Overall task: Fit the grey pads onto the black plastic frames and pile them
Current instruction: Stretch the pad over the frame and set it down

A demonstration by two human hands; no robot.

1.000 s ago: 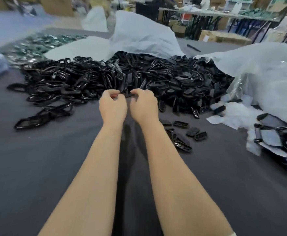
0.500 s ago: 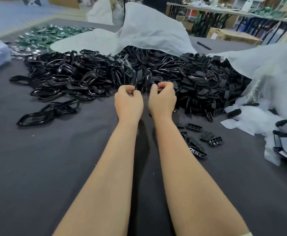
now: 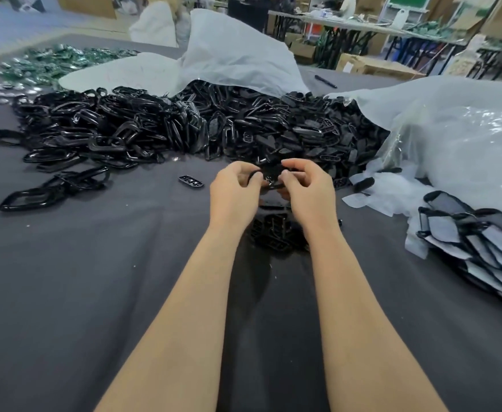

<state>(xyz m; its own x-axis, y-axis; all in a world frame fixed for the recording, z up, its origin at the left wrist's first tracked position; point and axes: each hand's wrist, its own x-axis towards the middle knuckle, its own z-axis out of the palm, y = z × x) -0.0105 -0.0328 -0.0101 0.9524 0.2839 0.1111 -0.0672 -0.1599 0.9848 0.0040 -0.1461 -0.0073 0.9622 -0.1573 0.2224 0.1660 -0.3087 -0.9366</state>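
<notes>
A big heap of black plastic frames [image 3: 160,126] lies across the far side of the dark table. My left hand [image 3: 234,191] and my right hand [image 3: 309,188] are side by side just in front of it, both pinching one small black plastic frame [image 3: 269,178] between them, held above the cloth. Under my wrists lie several small slotted black pieces [image 3: 273,230]. At the right edge is a fanned pile of frames with grey pads [image 3: 487,248] fitted in them.
A single slotted black piece [image 3: 190,181] lies left of my hands. White plastic bags [image 3: 237,55] cover the back of the heap, and a clear bag [image 3: 458,138] bulges at the right. Green parts [image 3: 53,60] are spread at the far left. The table cloth [image 3: 80,278] is dark grey.
My hands have drawn back from the heap's edge toward me with a black frame between them, and their fingers have spread a little. The view has shifted, so the padded pile shows more fully.
</notes>
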